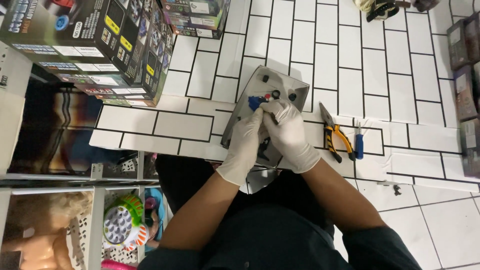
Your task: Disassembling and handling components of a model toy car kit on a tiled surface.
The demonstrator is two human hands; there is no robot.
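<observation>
Both my hands wear white gloves and meet over a shallow grey cardboard tray (250,95) that lies on the white brick-pattern surface. My left hand (243,145) and my right hand (290,132) are closed together on a small dark part (263,148) above the tray. In the tray lie a blue piece (256,102), a small red piece (267,96) and a few black round bits (276,93). What exactly sits between my fingers is hidden.
Yellow-handled pliers (332,134) and a blue-handled screwdriver (358,142) lie right of the tray. Dark printed toy boxes (95,45) are stacked at top left, more boxes (467,80) at the right edge. Shelves with toys (122,222) stand at lower left. A small black screw (396,189) lies on the floor tiles.
</observation>
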